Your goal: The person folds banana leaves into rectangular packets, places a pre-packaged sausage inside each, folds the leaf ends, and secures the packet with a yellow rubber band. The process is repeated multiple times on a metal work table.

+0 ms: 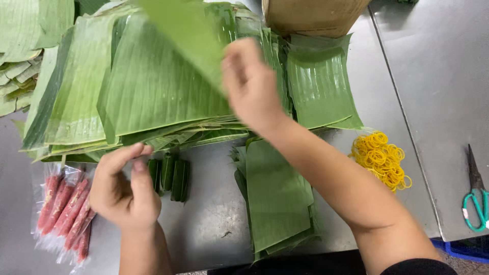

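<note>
While the right hand (250, 84) pinches 1 banana leaf (183, 38) by its edge and holds it raised above the big leaf stack (153, 86), the left hand (125, 188) hangs low over the steel table (209, 224), fingers loosely curled with thumb and forefinger near each other, holding nothing that I can see. Just beside the left hand lie 3 small leaf-wrapped rolls (170, 178), and to its left a clear pack of pink sausages (66, 211) rests at the table edge. A smaller pile of cut leaves (277, 196) sits under the right forearm, with a heap of yellow rubber bands (381, 160) to its right. Green-handled scissors (476, 196) lie on the next table, well apart, and a cardboard box (313, 15) stands behind the stack. The raised leaf is thin and ribbed, so I judge it could split along its veins if the pinch pulls sideways or the leaf drags against the stack. Lifting from 1 edge may also pull a 2nd leaf along, since they lie close-packed. The forearm passes close over the cut pile and could push those leaves toward the table edge. The sausage pack hangs partly near the front edge and might slip off if the left wrist nudges it.
</note>
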